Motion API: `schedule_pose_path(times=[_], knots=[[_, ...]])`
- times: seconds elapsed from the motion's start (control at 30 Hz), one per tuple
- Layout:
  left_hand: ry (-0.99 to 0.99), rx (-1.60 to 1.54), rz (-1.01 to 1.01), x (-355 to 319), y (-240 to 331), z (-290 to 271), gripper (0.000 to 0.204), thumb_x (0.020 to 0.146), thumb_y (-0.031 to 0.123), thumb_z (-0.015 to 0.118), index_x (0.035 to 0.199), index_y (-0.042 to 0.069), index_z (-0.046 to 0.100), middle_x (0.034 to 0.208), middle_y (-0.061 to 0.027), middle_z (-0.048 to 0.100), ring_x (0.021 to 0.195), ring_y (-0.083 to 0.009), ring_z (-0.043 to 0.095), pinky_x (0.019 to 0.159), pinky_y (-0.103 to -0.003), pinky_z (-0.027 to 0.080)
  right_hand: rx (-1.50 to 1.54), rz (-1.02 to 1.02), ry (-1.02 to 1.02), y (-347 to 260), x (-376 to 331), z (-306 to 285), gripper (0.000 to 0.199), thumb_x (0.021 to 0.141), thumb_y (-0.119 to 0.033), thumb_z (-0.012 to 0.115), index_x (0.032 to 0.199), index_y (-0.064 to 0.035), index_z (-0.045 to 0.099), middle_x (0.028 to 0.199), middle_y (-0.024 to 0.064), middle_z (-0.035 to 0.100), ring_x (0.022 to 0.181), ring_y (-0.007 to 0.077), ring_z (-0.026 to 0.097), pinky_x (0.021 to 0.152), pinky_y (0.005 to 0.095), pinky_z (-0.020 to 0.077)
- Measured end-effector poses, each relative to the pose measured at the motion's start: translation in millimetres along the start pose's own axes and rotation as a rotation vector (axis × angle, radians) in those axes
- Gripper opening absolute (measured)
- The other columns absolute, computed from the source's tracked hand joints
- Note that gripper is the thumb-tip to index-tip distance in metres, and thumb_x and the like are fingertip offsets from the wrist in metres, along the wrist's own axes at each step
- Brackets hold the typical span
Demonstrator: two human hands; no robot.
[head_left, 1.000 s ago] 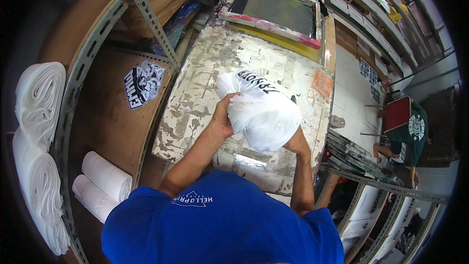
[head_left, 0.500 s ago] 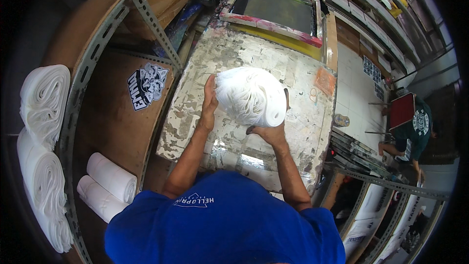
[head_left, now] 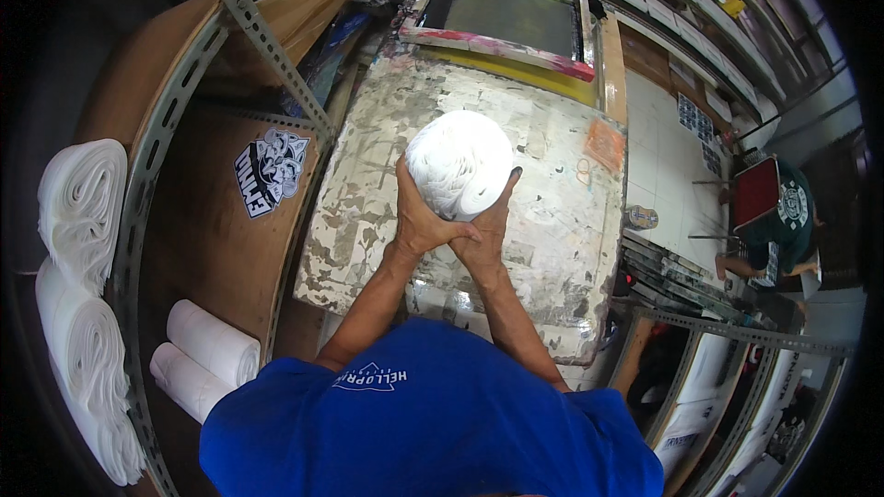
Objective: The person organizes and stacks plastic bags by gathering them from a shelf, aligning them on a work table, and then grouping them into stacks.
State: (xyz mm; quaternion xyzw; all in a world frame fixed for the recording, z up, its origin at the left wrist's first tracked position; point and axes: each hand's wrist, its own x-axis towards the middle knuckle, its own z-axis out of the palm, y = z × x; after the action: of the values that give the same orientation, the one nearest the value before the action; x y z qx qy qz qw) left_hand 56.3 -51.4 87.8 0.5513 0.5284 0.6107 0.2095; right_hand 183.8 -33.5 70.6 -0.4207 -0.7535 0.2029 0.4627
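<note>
A thick roll of white plastic bags or thin sheeting [head_left: 456,161] stands over the worn worktable [head_left: 543,248], its coiled layers facing up. My left hand [head_left: 424,221] wraps its left and near side. Against the near right side presses my right hand [head_left: 488,230], with its dark-tipped finger along the roll's edge. Both thumbs come together at the front of the roll. The far sides of my palms are hidden by the roll.
A framed printing screen [head_left: 506,14] lies at the table's far end. Near the right edge are an orange packet [head_left: 604,143] and rubber bands [head_left: 583,175]. More white rolls [head_left: 83,340] sit on the left shelf. A person [head_left: 790,212] in dark green is at far right beside a red seat.
My hands have come closer together around the roll, the right one moving left. The roll looks narrower and more upright, and has shifted slightly left.
</note>
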Motion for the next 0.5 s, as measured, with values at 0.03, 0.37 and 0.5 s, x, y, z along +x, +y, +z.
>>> schedule_pose_path(times=[0.03,0.37,0.5], knots=[[0.029,0.036,0.022,-1,-2,6,0.141,0.036,0.051,0.098,0.140,-0.004,0.020,0.131,-0.0226,0.045,0.125,-0.0334,0.047,0.105,-0.044,0.039,0.007,0.024,0.023,2,-2,3,0.126,0.071,-0.040,0.083,0.148,0.0118,-0.002,0.145,0.0329,0.031,0.132,0.0505,0.035,0.111,0.0550,0.0274],[0.146,0.094,-0.046,-4,-12,29,0.115,0.053,0.023,0.091,0.139,-0.006,0.019,0.126,-0.0245,0.045,0.118,-0.0350,0.050,0.101,-0.045,0.041,-0.037,-0.141,-0.116,61,-3,-40,0.115,0.065,-0.031,0.085,0.149,0.0066,0.017,0.147,0.0277,0.036,0.134,0.0444,0.037,0.111,0.0508,0.0294],[0.117,0.060,-0.029,-1,-18,35,0.113,0.055,0.020,0.090,0.138,-0.008,0.020,0.126,-0.0248,0.046,0.118,-0.0347,0.051,0.100,-0.045,0.042,-0.358,0.087,0.188,147,15,-83,0.057,0.080,-0.009,0.071,0.132,0.0041,0.050,0.123,0.0265,0.056,0.119,0.0413,0.051,0.102,0.0447,0.0412]])
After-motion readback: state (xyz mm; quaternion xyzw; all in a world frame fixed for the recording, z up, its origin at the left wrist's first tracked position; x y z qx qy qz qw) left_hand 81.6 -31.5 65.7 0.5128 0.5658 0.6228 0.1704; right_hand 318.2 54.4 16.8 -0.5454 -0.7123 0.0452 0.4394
